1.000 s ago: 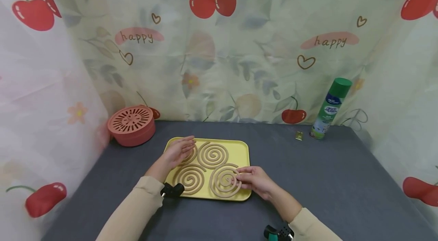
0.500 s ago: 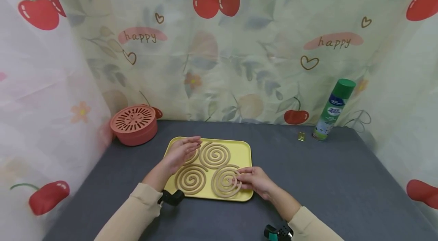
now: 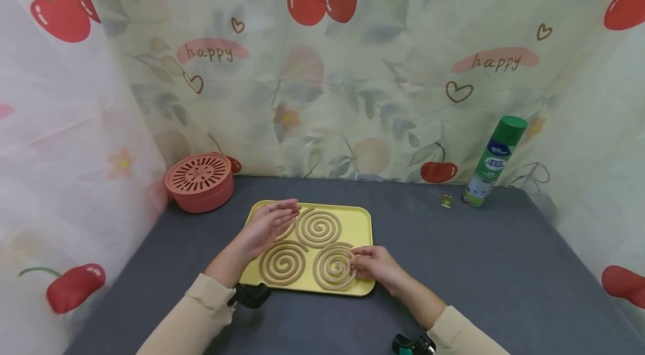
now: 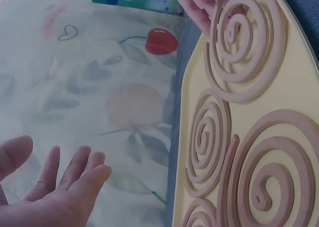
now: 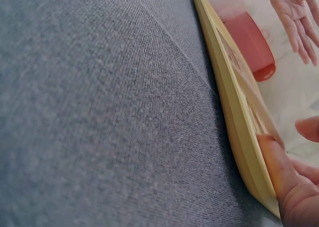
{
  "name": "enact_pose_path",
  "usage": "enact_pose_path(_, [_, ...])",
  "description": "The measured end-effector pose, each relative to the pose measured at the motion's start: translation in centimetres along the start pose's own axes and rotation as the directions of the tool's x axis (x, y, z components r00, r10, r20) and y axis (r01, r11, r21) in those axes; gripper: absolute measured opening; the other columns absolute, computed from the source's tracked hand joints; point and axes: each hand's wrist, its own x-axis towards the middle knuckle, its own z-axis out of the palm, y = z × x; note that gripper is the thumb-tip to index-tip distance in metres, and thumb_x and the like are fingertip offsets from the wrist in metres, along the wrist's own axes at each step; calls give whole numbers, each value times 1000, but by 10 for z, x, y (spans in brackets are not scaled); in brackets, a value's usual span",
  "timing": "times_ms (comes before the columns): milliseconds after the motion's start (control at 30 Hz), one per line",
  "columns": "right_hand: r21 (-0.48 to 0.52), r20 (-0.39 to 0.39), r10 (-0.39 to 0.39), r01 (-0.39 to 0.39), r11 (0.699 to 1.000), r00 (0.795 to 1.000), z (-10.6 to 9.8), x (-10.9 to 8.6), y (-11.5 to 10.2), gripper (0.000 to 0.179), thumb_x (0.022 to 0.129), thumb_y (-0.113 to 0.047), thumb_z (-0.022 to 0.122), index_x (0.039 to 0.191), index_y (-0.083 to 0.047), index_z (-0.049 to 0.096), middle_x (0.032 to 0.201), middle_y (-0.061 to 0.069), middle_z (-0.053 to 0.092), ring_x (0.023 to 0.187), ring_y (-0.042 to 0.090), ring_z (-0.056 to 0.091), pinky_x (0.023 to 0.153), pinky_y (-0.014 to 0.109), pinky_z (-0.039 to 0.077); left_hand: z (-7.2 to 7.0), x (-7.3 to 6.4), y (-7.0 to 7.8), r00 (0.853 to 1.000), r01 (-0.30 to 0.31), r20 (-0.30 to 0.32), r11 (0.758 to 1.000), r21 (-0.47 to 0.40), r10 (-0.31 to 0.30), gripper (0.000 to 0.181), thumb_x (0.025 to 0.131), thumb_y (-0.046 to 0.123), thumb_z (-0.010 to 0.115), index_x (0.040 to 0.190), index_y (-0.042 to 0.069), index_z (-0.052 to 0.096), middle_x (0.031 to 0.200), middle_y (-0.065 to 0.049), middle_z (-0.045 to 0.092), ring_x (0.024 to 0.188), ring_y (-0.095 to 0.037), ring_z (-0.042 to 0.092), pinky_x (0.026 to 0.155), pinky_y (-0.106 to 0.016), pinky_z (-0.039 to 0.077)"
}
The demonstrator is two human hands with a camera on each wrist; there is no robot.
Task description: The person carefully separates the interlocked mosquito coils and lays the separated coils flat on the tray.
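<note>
Several beige mosquito coils lie on a yellow tray (image 3: 359, 220) in the middle of the table. My right hand (image 3: 379, 266) holds the right edge of the near right coil (image 3: 330, 279), its fingertips right at the outer ring. In the left wrist view, fingers show behind the rings of this coil (image 4: 271, 48). My left hand (image 3: 264, 227) hovers over the far left coil with its fingers extended and nothing in them, hiding much of that coil. The near left coil (image 3: 274, 271) and the far right coil (image 3: 318, 229) lie flat beside each other.
A round red box with a slotted lid (image 3: 199, 182) stands at the back left. At the back right stands a green spray can (image 3: 491, 167), with a small gold-coloured metal piece (image 3: 446, 201) to its left. A printed curtain (image 3: 322, 80) encloses the table.
The near right coil has come down slightly, and my right fingertips have drawn back towards its outer edge. My left hand has shifted a little to the right.
</note>
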Motion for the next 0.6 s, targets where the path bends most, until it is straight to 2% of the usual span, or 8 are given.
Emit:
enact_pose_path(133, [-35,-4,4,-4,999,1000,0,-3,-2,42,91,-7,53,122,20,46,100,15,65,80,8,62,75,27,55,2,-3,2,1000,16,12,1000,-16,-16,43,98,7,42,140,-3,36,141,-17,43,135,-29,36,109,-33,35])
enact_pose_path(233, [-47,1,19,-19,999,1000,-2,-6,-4,43,92,-9,53,123,20,45,109,23,62,87,11,63,82,30,54,3,-6,1,1000,19,25,1000,-16,-18,44,98,8,42,140,-2,36,142,-17,42,135,-28,37,113,-41,27])
enact_pose_path(433, [-54,-4,39,-39,998,999,-6,-14,-4,45,93,-12,54,124,18,46,123,29,55,103,16,61,89,30,52,3,-16,1,999,-1,54,1000,1,1,43,98,10,44,140,-1,37,140,-16,45,130,-21,45,103,-27,41])
enact_pose_path(600, [-61,-24,14,-16,998,1000,-13,-19,-6,47,90,-15,57,124,16,48,126,26,54,106,13,58,88,27,51,-1,-27,0,994,-57,95,998,-15,58,46,98,8,44,141,-4,34,136,-12,48,122,-12,51,107,-33,37])
